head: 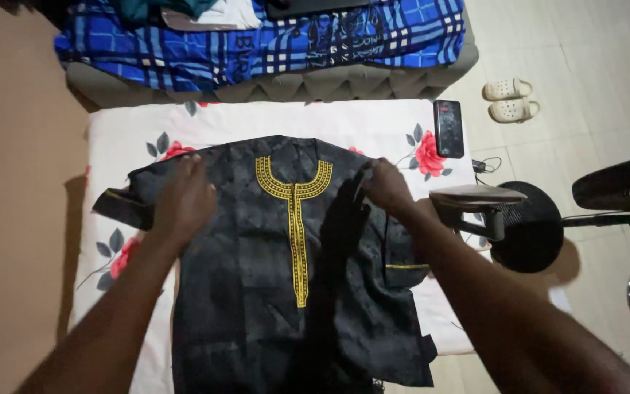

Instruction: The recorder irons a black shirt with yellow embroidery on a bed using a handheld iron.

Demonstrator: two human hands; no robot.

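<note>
While a pale tiled floor fills the right side of the view, a bed with a blue, white and black checked cover runs across the top, its grey padded edge facing the work. Below it lies a white padded sheet printed with red roses and grey leaves, spread flat on the floor and reaching up to the foot of the bed. On this sheet rests a black patterned tunic with a yellow embroidered neckline and placket, laid front up, collar toward the bed and hem toward the camera; its short sleeves stretch out to either side, the right one showing a thin yellow trim.

A dark round fan base on a stand sits on the tiles just beside the sheet's right edge, with more of the fan cut off at the frame's right. An iron with a pale soleplate stands near that base, partly over the sheet's right edge. A black slim rectangular device lies at the sheet's upper right corner, and a pair of white clog sandals sits on the tiles beyond it.

The left hand lies palm down, fingers loosely spread, flat on the tunic's left shoulder. The right hand pinches the fabric at the right shoulder seam, fingers closed on the cloth.
</note>
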